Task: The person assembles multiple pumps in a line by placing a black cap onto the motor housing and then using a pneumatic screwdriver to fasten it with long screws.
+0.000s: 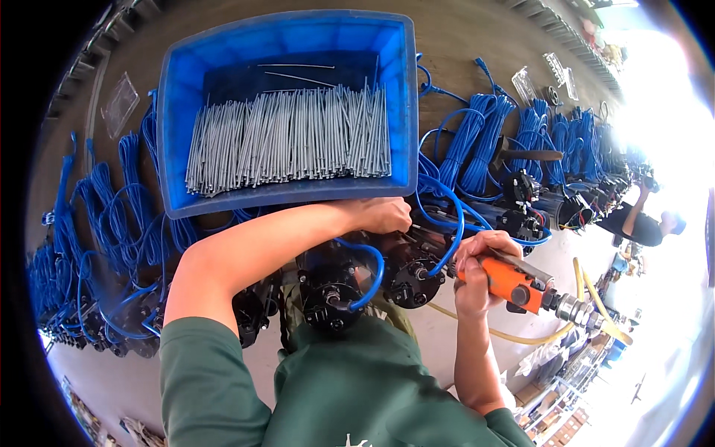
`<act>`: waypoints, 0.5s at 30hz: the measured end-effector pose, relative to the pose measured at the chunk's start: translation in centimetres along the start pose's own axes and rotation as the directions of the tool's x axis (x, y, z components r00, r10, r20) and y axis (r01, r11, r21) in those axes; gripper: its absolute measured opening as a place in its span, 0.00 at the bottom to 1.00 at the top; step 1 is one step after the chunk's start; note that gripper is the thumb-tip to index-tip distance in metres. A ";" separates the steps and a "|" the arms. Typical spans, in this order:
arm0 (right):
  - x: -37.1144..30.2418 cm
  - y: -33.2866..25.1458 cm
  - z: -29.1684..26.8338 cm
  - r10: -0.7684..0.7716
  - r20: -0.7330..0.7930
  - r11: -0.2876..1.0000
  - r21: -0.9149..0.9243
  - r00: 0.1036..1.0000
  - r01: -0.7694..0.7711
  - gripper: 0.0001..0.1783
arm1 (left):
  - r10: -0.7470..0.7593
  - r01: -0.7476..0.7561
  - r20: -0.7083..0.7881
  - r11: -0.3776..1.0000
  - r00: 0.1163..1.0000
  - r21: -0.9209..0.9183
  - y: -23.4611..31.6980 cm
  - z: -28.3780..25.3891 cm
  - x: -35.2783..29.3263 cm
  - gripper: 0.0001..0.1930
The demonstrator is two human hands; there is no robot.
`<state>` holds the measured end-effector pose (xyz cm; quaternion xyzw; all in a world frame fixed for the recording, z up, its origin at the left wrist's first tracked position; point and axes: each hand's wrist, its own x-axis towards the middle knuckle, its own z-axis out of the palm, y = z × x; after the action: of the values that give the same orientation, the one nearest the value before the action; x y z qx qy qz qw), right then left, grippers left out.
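My right hand [480, 272] is wrapped round an orange pneumatic screwdriver [514, 284]. Its front end points left, toward a round black motor end [411, 279] with a blue cable coming out of it. My left hand [386, 215] is closed in a fist just below the front rim of a blue plastic bin [290, 200]. Whatever sits in that fist is mostly hidden; thin dark rods show just to its right. Many long thin grey metal rods [290, 138] lie side by side in the bin. Another black motor end [333, 294] with a looped blue cable faces me on the left.
Bundled blue cables [477, 141] and more black motors line the bench [447, 45] on both sides. A hammer [529, 154] lies among the bundles at right. A yellow air hose [521, 339] hangs beside the screwdriver. Another person [642, 223] is at the far right.
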<state>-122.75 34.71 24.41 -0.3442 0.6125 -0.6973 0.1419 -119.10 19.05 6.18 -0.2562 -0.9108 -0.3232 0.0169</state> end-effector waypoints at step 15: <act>-0.3 0.7 -0.6 -0.011 0.106 0.995 -0.099 0.994 0.022 0.15 | -0.325 0.309 -0.024 0.917 0.945 -0.253 1.2 1.4 -6.1 0.10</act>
<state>-123.09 35.26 23.66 -0.3921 0.6356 -0.6477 0.1508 -113.06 17.92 4.64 -0.0946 -0.8920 -0.4404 -0.0375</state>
